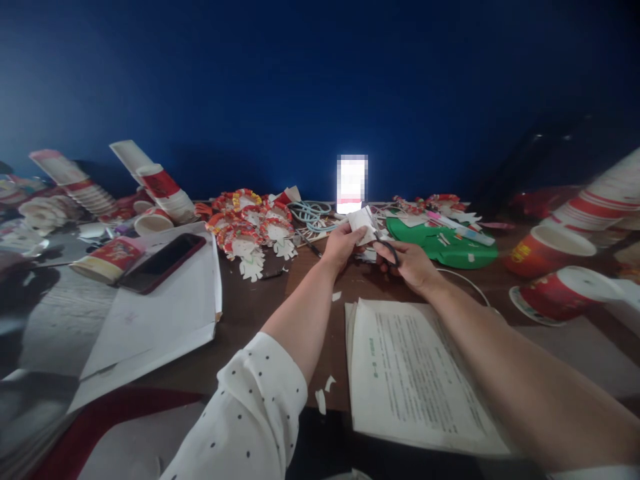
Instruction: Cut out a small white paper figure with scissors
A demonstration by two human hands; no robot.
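The left hand (pixel 341 245) was grasping the paper (pixel 361 221) above the counter (pixel 280 307), toward its far edge, and the right hand (pixel 411 264) had its grip around the scissors (pixel 393 250), just beside it. The cutting seemed partly done: scraps (pixel 321 401) lay at the near edge, and shaped cutouts (pixel 250 260) were piled toward the far edge, leftward. How much cutting remained, I could not tell.

A small white paper piece (pixel 361 224) hides most fingers of the bare left hand (pixel 342 244). The near cream paper booklet (pixel 407 377) is printed too small for me to read.
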